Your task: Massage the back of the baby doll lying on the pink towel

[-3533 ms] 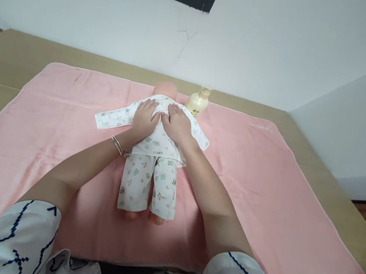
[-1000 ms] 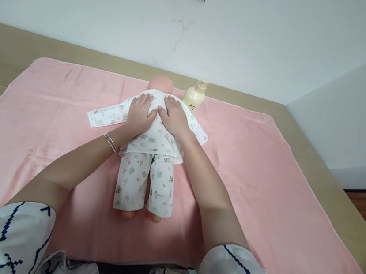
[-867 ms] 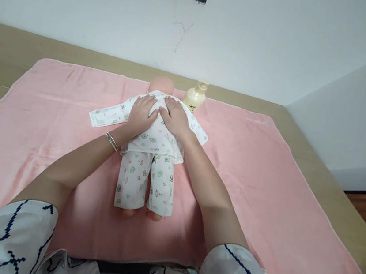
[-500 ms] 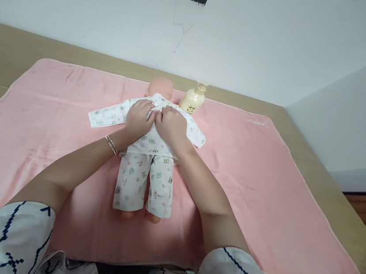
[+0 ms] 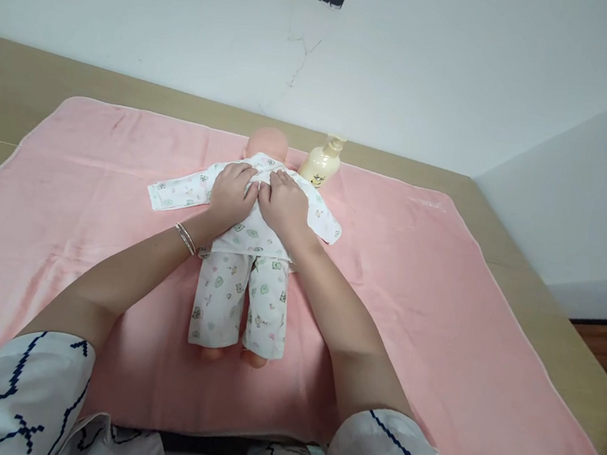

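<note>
A doll [image 5: 244, 287] is lying face down in the middle of a pink blanket [image 5: 440, 288] that is covering most of the wooden worktop [image 5: 17, 74], with its bald head [image 5: 268, 142] pointing to 12 o'clock and its bare feet [image 5: 210, 354] to 6 o'clock. The left hand [image 5: 232, 193] and the right hand [image 5: 283, 203] are both lying open and palm down on its upper back, side by side with the thumbs touching and the fingertips reaching the collar; neither is gripping anything. The doll is wearing a white top and matching trousers [image 5: 266, 304] printed with small green and pink figures, and one long sleeve [image 5: 175, 193] is trailing flat toward 9 o'clock. It is looking light and easy to shift, with a firm moulded head and a body that is probably giving a little under pressure; the cotton is looking thin, loose and likely to bunch or slide over the body. The torso under the arms is seeming the surest place to take hold, rather than the cloth alone. A cream pump bottle [image 5: 319, 163] is standing just beside the head at 1 o'clock, and thin bangles [image 5: 185, 238] are circling the left wrist.
</note>
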Motion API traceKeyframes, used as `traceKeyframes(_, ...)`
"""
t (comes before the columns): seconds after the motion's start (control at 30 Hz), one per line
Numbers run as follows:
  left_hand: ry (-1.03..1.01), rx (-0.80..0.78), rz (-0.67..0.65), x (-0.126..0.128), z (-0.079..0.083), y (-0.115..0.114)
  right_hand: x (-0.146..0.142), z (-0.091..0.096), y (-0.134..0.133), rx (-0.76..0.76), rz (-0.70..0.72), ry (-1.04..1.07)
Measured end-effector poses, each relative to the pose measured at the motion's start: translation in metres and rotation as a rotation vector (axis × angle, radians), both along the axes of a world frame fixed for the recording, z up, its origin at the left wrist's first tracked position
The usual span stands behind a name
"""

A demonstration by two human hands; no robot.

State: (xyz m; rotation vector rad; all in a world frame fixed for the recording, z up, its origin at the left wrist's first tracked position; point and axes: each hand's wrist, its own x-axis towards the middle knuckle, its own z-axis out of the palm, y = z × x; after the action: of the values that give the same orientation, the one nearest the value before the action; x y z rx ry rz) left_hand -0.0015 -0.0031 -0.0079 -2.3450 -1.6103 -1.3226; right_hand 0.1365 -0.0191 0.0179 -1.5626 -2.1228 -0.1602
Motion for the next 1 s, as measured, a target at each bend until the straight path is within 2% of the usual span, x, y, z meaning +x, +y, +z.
traceKeyframes(0.17,0.019,0.011,-0.003,-0.001,0.0,0.0,0.001,0.006,0.001,-0.016,0.011,0.037)
traceKeyframes(0.33,0.075,-0.028,-0.012,-0.001,-0.002,0.001,0.018,0.025,0.011,-0.21,0.125,0.255)
traceKeyframes(0.4,0.041,-0.057,0.006,-0.001,-0.005,0.003,0.021,0.023,0.014,-0.141,0.104,0.318)
traceKeyframes(0.47,0.004,-0.067,0.02,-0.001,-0.009,0.005,0.019,0.015,0.016,-0.081,0.092,0.283)
traceKeyframes(0.6,-0.034,-0.042,0.004,-0.004,-0.014,0.007,0.009,0.0,0.014,-0.121,0.123,0.18)
traceKeyframes(0.77,-0.049,0.011,-0.009,-0.006,-0.014,0.005,0.01,0.001,0.013,-0.002,0.132,0.24)
traceKeyframes(0.9,-0.05,0.014,-0.011,-0.006,-0.013,0.005,0.01,-0.001,0.014,-0.045,0.182,0.166)
traceKeyframes(1.0,-0.061,0.001,-0.014,-0.007,-0.012,0.004,0.009,-0.003,0.014,0.028,0.15,0.175)
